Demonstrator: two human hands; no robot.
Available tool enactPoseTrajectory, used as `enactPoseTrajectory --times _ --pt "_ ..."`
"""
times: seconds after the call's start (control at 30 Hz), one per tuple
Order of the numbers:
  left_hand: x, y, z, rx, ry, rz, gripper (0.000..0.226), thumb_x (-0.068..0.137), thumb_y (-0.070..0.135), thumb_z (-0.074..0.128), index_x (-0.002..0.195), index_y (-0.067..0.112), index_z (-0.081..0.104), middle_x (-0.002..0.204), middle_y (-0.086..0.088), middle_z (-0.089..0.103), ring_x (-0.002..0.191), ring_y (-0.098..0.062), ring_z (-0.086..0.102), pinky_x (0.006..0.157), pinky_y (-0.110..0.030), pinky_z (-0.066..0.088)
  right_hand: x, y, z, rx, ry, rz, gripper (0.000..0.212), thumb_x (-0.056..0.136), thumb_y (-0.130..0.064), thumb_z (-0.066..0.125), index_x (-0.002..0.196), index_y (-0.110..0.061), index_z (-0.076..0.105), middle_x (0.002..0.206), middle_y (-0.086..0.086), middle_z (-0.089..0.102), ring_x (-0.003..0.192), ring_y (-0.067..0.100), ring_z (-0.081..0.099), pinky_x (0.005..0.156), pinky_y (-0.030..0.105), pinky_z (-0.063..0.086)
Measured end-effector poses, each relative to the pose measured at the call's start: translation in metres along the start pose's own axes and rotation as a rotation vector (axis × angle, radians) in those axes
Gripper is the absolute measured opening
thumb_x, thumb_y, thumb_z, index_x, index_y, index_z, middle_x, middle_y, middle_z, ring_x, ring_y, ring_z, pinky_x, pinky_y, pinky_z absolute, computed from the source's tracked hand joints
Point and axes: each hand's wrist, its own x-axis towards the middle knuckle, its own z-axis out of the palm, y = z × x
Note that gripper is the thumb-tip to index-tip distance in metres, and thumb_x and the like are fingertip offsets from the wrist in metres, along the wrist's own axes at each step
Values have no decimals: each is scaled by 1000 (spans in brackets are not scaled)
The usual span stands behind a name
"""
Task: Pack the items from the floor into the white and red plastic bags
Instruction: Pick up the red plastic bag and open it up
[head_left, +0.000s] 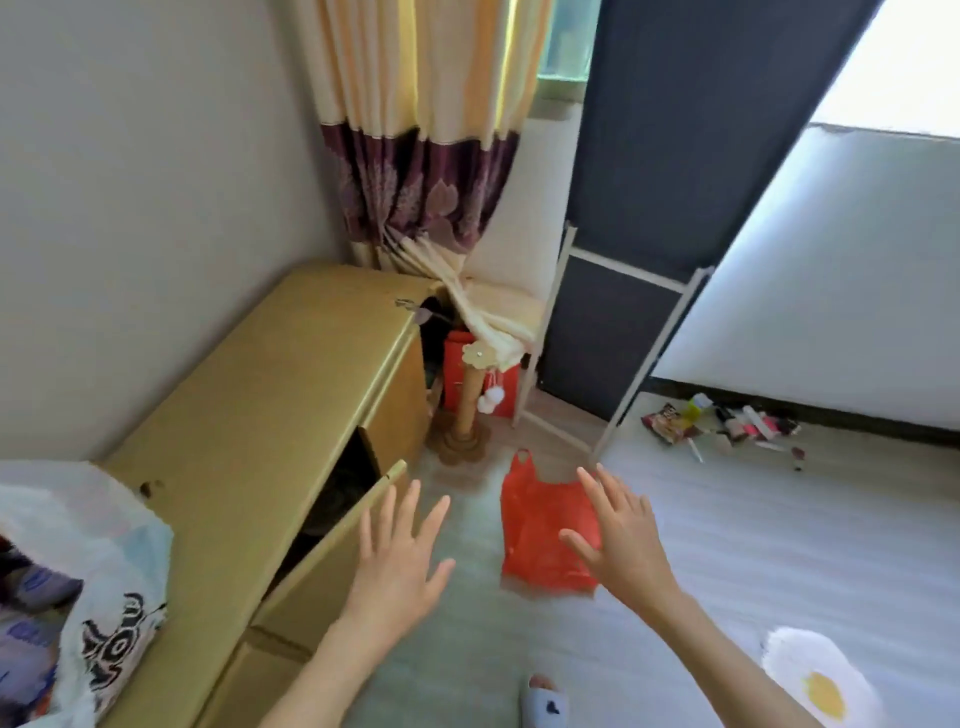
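Although only the head view is available, covers every item needed. Shows left hand (402, 564) at 7 o'clock from frame centre, fingers spread and straight, holding nothing. Shows right hand (626, 535) at 5 o'clock, fingers likewise spread, gripping nothing, passing in front of the red plastic bag (540, 525); contact with the film cannot be confirmed.

Places the red plastic bag flat on the floor (753, 545) between the two hands, one handle loop pointing to 12 o'clock. Places the pile of small items (722, 423) at 2 o'clock from the bag, well apart from it, against the dark skirting: snack packets, a bottle, thin sticks, too small to identify further. Places a white printed bag (104, 587) at 9 o'clock, on the yellow cabinet (249, 431), already holding something; cannot confirm as the task's white bag.

Handling, as judgement: thin film, very light, limp, likely slippery, collapses shut when released. Take hold at the handle loops or the mouth edge, never mid-panel; pinch one layer only to open the mouth. Expect the bag to lift at once and flap. Expect light, mixed loads from the pile; gather packets by an edge, keep pointed sticks away from the film to avoid puncture. Treat the bottle as the heaviest piece and load first.
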Motion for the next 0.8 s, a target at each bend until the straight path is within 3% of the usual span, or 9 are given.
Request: enactPoseTrajectory --times 0.1,0.2,0.4,0.6,0.8 --pt "27 56 -2 50 35 199 65 93 48 36 146 34 0 157 -3 -10 143 -27 -15 114 -48 -7 -35 59 -11 35 10 158 74 87 -50 51 147 -26 15 156 0 14 144 18 11 115 45 14" --pt "51 113 4 7 70 291 63 93 46 39 146 32 9 157 -3 -1 144 -25 -8 115 -45 -4 -57 116 -25 72 48 285 73 87 -51 50 146 -27 14 156 1 15 144 19 9 115 45 11" --pt "89 243 58 37 -98 357 67 92 43 41 147 32 4 157 -5 -5 144 -27 -7 115 -47 2 -71 234 -63 106 103 409 73 87 -49 52 146 -25 17 156 0 16 144 18 10 116 45 10" --pt "139 392 72 -62 -91 492 64 92 42 41 146 33 6 157 -2 -4 144 -25 -8 115 -44 0 -69 336 -100 120 96 476 73 88 -49 51 147 -27 12 157 -1 11 145 18 6 116 44 6" --pt "182 454 94 -118 -136 456 62 93 43 39 146 32 9 157 -2 -1 144 -25 -6 115 -43 3 -39 407 -118 116 76 523 73 88 -51 48 147 -28 10 157 -3 8 145 15 3 116 43 3"
